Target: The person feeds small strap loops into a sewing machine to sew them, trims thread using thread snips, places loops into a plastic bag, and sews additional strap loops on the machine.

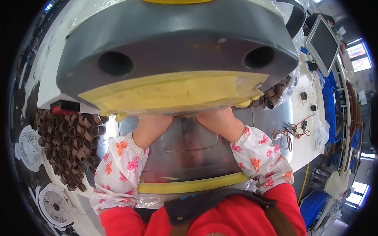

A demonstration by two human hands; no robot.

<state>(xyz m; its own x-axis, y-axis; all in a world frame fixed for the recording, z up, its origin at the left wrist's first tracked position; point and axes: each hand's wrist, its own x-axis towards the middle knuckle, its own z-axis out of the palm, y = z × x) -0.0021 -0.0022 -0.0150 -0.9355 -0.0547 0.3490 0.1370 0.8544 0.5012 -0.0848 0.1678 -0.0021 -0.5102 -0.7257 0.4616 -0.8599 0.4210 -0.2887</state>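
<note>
A large dark grey sewing-machine-like housing [177, 43], with two round recesses and a yellow taped strip [173, 92] along its lower edge, fills the upper middle. Both of my hands reach beneath it. Of my left hand [154, 124] only the wrist and heel show; my right hand [215, 122] is seen just as far. Their fingers, and anything in them, are hidden behind the housing. Below the wrists lies a shiny metal plate [189, 155] with screws, edged by a yellow strip [193, 183]. White floral sleeve covers [128, 165] wrap my forearms.
Brown ring-shaped tubes [71, 145] are heaped at the left; more tubes [272, 97] lie at the right in clear plastic. Two white fans [55, 206] stand at far left. Cords [293, 131] lie on the right tabletop, below a tilted monitor [323, 45]. Blue bins [314, 206] stand beyond.
</note>
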